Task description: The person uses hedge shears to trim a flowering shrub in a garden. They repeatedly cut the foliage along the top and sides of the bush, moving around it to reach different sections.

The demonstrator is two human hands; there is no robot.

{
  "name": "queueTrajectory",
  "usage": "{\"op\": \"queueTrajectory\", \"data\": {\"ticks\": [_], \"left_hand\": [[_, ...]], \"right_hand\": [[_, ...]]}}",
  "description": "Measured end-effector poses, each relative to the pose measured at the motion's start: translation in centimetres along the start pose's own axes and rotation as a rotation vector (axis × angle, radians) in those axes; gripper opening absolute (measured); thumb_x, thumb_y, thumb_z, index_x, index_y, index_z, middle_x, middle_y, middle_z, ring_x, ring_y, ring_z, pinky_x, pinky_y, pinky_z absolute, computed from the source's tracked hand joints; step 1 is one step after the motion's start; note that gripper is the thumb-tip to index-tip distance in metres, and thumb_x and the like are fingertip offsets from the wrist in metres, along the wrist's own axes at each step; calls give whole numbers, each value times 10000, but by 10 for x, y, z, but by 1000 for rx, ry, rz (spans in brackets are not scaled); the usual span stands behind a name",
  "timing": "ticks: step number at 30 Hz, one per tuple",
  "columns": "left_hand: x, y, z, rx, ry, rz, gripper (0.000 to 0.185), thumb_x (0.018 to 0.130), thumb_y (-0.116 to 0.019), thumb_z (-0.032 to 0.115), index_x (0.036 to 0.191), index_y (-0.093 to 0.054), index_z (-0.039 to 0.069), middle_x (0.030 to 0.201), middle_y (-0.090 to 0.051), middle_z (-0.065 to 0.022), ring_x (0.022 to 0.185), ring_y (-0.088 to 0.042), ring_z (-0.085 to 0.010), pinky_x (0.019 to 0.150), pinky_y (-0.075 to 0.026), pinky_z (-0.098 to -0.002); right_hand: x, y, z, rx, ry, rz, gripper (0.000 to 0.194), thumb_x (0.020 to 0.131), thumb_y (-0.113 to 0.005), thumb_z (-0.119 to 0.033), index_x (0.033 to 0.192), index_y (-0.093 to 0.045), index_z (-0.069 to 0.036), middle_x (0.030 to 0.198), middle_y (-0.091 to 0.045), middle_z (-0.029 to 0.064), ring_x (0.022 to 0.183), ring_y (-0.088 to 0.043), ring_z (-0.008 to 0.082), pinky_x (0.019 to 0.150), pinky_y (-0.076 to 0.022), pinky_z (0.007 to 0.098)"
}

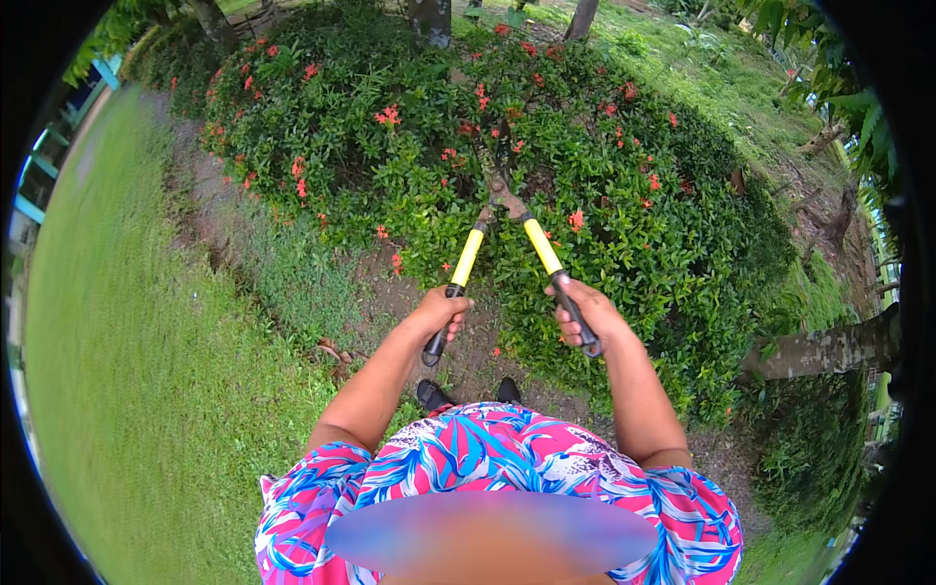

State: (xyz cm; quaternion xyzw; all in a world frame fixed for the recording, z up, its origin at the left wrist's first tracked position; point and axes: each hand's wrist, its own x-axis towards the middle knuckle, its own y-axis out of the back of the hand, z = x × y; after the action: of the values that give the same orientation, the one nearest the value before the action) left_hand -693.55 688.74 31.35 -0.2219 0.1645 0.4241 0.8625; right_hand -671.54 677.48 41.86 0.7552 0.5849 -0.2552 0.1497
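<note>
Each of my hands grips one handle of a pair of hedge shears (499, 191), which has yellow shafts, black grips and rusty metal at the pivot. My left hand (441, 313) is closed around the left black grip. Around the right grip, my right hand (587, 316) is closed too. The handles are spread, and the dark blades, parted at their tips, point away from me into the leaves of a flowering hedge (643, 248). Leaves and shadow partly obscure the blades. Red flower clusters (387, 115) dot the hedge.
A lawn (146, 365) lies to the left, bordered by bare soil (219, 197). Tree trunks (430, 20) rise behind the hedge, and a thick trunk (819, 351) stands at the right. My dark shoes (431, 393) are on the soil close to the hedge's base.
</note>
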Motion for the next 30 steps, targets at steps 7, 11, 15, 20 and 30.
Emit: {"op": "queueTrajectory", "data": {"ticks": [7,11,15,20,30], "left_hand": [[-99,72,-56,244,68,102,269,809,-673,170,896,-447,50,530,-463,10,364,-438,-90,322,-368,-256],[-102,33,-54,146,179,261,252,806,-670,157,870,-453,47,532,-463,6,364,-439,-99,321,-367,-261],[-50,-9,-43,-172,123,251,202,829,-621,150,843,-437,70,553,-452,16,413,-425,-92,347,-373,-263],[-58,3,-59,-140,58,312,211,819,-634,159,826,-448,60,559,-462,14,399,-429,-99,342,-382,-274],[-44,25,-42,-286,-13,282,166,830,-600,121,796,-452,55,558,-463,4,403,-431,-103,336,-361,-269]], "right_hand": [[-32,72,-2,-98,-239,-436,418,934,-483,-397,1216,-501,-89,593,-451,-1,378,-388,67,325,-323,215],[-18,25,-25,-307,-261,-277,445,932,-473,-422,1223,-490,-86,604,-449,-9,389,-385,62,326,-321,208],[3,-44,-4,-74,-310,-221,367,932,-478,-423,1033,-470,-70,599,-419,-13,413,-339,67,360,-304,240],[37,0,-4,-178,-246,-263,372,944,-456,-411,1061,-481,-59,602,-428,-9,401,-352,49,339,-299,216],[71,-47,-7,-293,-161,-391,382,931,-478,-420,1051,-486,-57,612,-433,-7,420,-377,61,351,-331,227]]}}
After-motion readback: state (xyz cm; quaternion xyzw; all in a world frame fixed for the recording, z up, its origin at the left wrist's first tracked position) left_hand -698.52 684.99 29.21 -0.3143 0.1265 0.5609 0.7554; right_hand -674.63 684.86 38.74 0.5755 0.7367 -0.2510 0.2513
